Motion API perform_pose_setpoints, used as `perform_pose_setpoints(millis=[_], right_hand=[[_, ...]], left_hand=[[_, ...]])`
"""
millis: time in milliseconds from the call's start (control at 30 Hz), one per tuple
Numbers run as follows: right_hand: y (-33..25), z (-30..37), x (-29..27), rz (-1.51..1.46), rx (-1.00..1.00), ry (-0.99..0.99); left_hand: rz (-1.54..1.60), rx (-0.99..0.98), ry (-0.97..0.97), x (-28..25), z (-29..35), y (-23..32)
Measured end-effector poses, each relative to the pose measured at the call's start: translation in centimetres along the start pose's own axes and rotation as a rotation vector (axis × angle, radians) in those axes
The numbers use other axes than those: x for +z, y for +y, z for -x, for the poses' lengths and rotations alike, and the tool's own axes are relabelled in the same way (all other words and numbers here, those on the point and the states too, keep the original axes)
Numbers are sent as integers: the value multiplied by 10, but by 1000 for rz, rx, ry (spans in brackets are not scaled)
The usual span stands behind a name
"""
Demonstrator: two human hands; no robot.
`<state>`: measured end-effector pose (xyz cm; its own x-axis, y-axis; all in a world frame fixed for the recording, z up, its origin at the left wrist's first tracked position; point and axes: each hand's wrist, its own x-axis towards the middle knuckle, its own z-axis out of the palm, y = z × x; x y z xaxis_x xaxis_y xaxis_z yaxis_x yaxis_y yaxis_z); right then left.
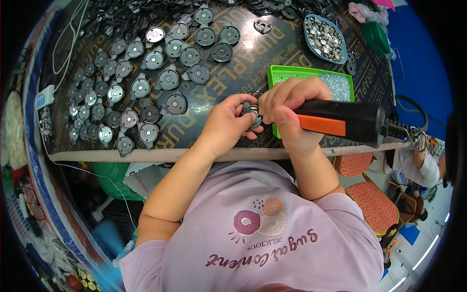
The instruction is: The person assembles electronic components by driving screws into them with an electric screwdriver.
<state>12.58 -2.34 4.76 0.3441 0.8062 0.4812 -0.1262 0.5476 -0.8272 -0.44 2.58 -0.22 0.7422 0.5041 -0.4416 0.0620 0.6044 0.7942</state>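
Near the front edge of the table, my left hand (228, 117) pinches a small dark round part (252, 116) with a shiny metal piece on it. My right hand (294, 104) is wrapped around a black and orange electric screwdriver (340, 121), which lies roughly level with its back end pointing right. Fingers of my right hand come right up to the part, so the screwdriver's tip is hidden. Behind that hand sits a green tray (292, 71) with many small shiny pieces, too small to make out, in its right side.
Many grey round parts with tabs (169, 78) cover the table's left half. Dark parts (141, 14) are heaped along the back. A light blue bowl (308, 41) of metal discs stands at the back right. A white power strip (45, 97) and cable lie at the left edge.
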Motion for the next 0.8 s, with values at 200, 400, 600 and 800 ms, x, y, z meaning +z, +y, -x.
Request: perform_pose_setpoints(millis=[200,400,600,800], right_hand=[[-1,0,-4,111,-5,-129],[-1,5,1,176,-20,-67],[-9,6,-2,83,6,-100],[-14,2,-17,-97,7,-242]], left_hand=[[-31,32,-12,-1,-1,-1],[-48,61,-6,2,-1,-2],[-59,67,31,4,-1,-5],[-85,117,72,11,2,-6]])
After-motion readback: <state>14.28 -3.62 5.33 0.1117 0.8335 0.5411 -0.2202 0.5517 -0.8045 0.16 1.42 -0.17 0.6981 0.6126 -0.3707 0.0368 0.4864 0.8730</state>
